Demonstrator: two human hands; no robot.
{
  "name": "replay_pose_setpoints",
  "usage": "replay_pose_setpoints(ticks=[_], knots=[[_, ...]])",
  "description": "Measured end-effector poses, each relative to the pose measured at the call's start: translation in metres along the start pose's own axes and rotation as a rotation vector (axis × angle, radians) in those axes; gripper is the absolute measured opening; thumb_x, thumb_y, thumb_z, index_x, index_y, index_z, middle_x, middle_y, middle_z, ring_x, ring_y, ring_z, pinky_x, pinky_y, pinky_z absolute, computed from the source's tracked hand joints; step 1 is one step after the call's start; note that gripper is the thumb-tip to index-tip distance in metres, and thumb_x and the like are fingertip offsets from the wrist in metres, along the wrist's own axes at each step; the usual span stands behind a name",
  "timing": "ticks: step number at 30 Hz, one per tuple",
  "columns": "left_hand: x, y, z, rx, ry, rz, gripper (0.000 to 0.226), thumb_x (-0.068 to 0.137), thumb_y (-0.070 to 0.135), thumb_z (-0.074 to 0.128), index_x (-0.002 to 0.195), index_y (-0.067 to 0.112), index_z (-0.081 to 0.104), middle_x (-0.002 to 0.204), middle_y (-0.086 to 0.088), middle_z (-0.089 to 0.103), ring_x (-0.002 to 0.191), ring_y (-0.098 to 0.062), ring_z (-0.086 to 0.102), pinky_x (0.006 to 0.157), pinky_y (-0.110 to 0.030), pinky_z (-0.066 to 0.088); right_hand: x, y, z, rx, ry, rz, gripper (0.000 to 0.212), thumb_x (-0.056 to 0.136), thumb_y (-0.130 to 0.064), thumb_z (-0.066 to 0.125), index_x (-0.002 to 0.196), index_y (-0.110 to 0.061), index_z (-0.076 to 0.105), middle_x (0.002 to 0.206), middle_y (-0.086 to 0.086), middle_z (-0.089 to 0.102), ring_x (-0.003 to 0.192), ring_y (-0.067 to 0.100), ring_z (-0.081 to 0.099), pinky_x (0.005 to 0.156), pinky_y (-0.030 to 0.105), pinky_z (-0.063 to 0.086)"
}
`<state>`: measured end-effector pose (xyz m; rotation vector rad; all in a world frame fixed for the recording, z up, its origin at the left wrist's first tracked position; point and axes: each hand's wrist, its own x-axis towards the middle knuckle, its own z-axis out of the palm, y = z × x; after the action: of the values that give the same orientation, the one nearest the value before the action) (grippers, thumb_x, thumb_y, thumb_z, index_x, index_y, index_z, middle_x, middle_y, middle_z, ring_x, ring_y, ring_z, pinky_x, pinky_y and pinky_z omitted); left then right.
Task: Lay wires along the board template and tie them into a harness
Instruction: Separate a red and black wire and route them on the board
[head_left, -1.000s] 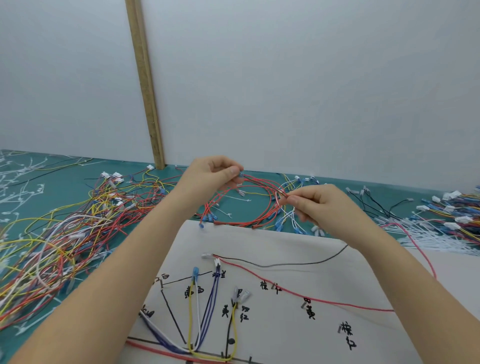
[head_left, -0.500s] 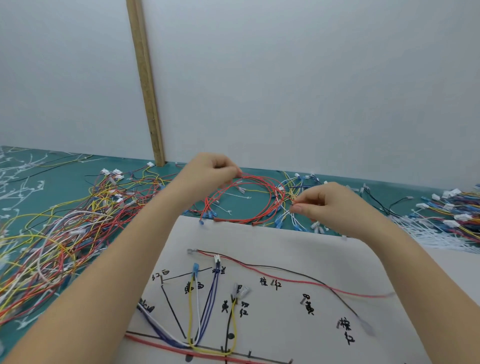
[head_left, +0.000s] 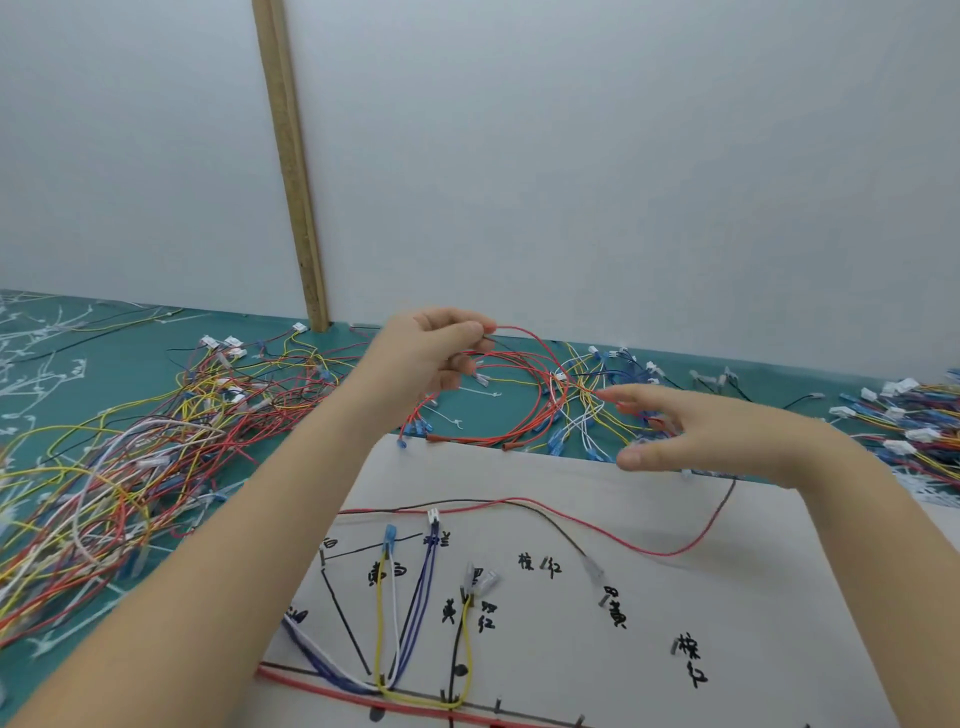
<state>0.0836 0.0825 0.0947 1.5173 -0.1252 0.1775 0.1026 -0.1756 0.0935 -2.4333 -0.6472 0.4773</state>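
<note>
A white board template (head_left: 649, 623) with black lines and handwritten labels lies in front of me. Yellow, blue, white, black and red wires (head_left: 410, 613) lie along its lines. A loose red wire and a black wire (head_left: 561, 525) curve across its upper part. Beyond the template's far edge, my left hand (head_left: 436, 353) pinches a coil of red wires (head_left: 519, 395) and holds it slightly raised. My right hand (head_left: 691, 431) hovers to the right of the coil with fingers spread, holding nothing.
A large tangle of mixed wires (head_left: 130, 457) covers the green mat on the left. More wires with white connectors (head_left: 914, 415) are heaped at the right. A wooden strip (head_left: 291, 171) leans against the white wall behind.
My right hand has let go of the red wires and opened, moving slightly right. My left hand has lifted the coil a little. The black wire on the template has shifted.
</note>
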Motion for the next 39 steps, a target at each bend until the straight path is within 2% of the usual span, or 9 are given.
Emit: replay_pose_setpoints(ticks=[3, 5, 8, 12, 17, 20, 23, 28, 39], knots=[[0.000, -0.004, 0.011, 0.237, 0.012, 0.077, 0.027, 0.090, 0.004, 0.049, 0.074, 0.020, 0.063, 0.052, 0.013, 0.062, 0.040, 0.001, 0.046, 0.041, -0.013, 0.037, 0.009, -0.007, 0.009, 0.096, 0.153, -0.113, 0.041, 0.074, -0.050, 0.065, 0.112, -0.053, 0.049, 0.120, -0.023, 0.053, 0.111, -0.002, 0.049, 0.093, 0.019, 0.035], [-0.001, -0.003, 0.015, 0.306, 0.021, 0.127, 0.028, 0.090, 0.004, 0.049, 0.073, 0.022, 0.063, 0.053, 0.014, 0.063, 0.042, 0.001, 0.048, 0.041, -0.012, 0.039, 0.016, -0.014, 0.013, 0.157, 0.277, -0.234, 0.017, 0.084, -0.025, 0.064, 0.095, -0.039, 0.063, 0.096, -0.021, 0.067, 0.088, -0.007, 0.061, 0.076, 0.007, 0.042], [-0.003, 0.004, 0.014, 0.055, -0.016, 0.089, 0.027, 0.091, 0.004, 0.048, 0.075, 0.019, 0.064, 0.067, 0.011, 0.070, 0.053, -0.001, 0.060, 0.046, -0.012, 0.046, 0.017, -0.016, 0.016, 0.251, 0.311, -0.281, 0.024, 0.090, -0.006, 0.055, 0.078, -0.023, 0.066, 0.063, -0.011, 0.068, 0.065, 0.002, 0.063, 0.062, 0.008, 0.045], [-0.003, 0.006, 0.010, -0.252, -0.046, 0.057, 0.021, 0.092, 0.004, 0.047, 0.081, 0.011, 0.064, 0.070, 0.003, 0.072, 0.050, -0.004, 0.060, 0.045, -0.013, 0.047, 0.014, -0.016, 0.015, 0.543, 0.212, -0.231, 0.021, 0.092, -0.028, 0.051, 0.078, -0.023, 0.066, 0.073, -0.009, 0.067, 0.072, 0.007, 0.064, 0.071, 0.028, 0.052], [-0.001, 0.001, 0.012, -0.277, -0.017, 0.030, 0.019, 0.092, 0.005, 0.047, 0.084, 0.011, 0.063, 0.062, 0.005, 0.068, 0.045, -0.003, 0.054, 0.042, -0.013, 0.045, 0.014, -0.018, 0.022, 0.446, 0.047, -0.278, 0.015, 0.083, -0.021, 0.067, 0.069, -0.025, 0.062, 0.082, -0.006, 0.066, 0.081, 0.012, 0.069, 0.068, 0.022, 0.055], [-0.001, 0.001, 0.010, -0.284, 0.006, 0.003, 0.018, 0.092, 0.003, 0.047, 0.085, 0.011, 0.061, 0.058, 0.005, 0.065, 0.043, -0.003, 0.052, 0.042, -0.013, 0.044, 0.012, -0.015, 0.024, 0.506, -0.023, -0.245, 0.018, 0.085, -0.010, 0.062, 0.070, -0.019, 0.058, 0.074, 0.002, 0.063, 0.051, 0.015, 0.061, 0.048, 0.020, 0.049], [0.001, 0.007, 0.000, -0.314, 0.017, -0.053, 0.018, 0.092, 0.002, 0.043, 0.087, 0.014, 0.056, 0.053, 0.005, 0.059, 0.039, -0.005, 0.045, 0.038, -0.014, 0.039, 0.010, -0.008, 0.016, 0.546, 0.086, -0.254, 0.009, 0.078, -0.017, 0.063, 0.071, -0.018, 0.058, 0.059, -0.002, 0.057, 0.037, 0.008, 0.035, 0.036, 0.013, 0.029], [0.000, 0.013, -0.009, -0.249, -0.106, -0.125, 0.022, 0.092, 0.004, 0.037, 0.083, 0.017, 0.053, 0.047, 0.007, 0.048, 0.037, -0.005, 0.037, 0.038, -0.012, 0.033, 0.006, 0.002, -0.006, 0.609, 0.341, -0.258, 0.011, 0.079, -0.010, 0.060, 0.069, -0.015, 0.058, 0.050, -0.005, 0.057, 0.044, 0.003, 0.049, 0.047, 0.013, 0.047], [-0.006, 0.010, -0.002, 0.169, -0.233, -0.103, 0.020, 0.093, 0.004, 0.046, 0.081, 0.015, 0.058, 0.047, 0.006, 0.051, 0.039, -0.005, 0.044, 0.040, -0.015, 0.040, -0.020, -0.011, -0.029, -0.055, 0.691, -0.212, 0.021, 0.074, -0.013, 0.075, 0.062, -0.025, 0.062, 0.054, -0.025, 0.059, 0.047, -0.004, 0.049, 0.046, 0.004, 0.031]])
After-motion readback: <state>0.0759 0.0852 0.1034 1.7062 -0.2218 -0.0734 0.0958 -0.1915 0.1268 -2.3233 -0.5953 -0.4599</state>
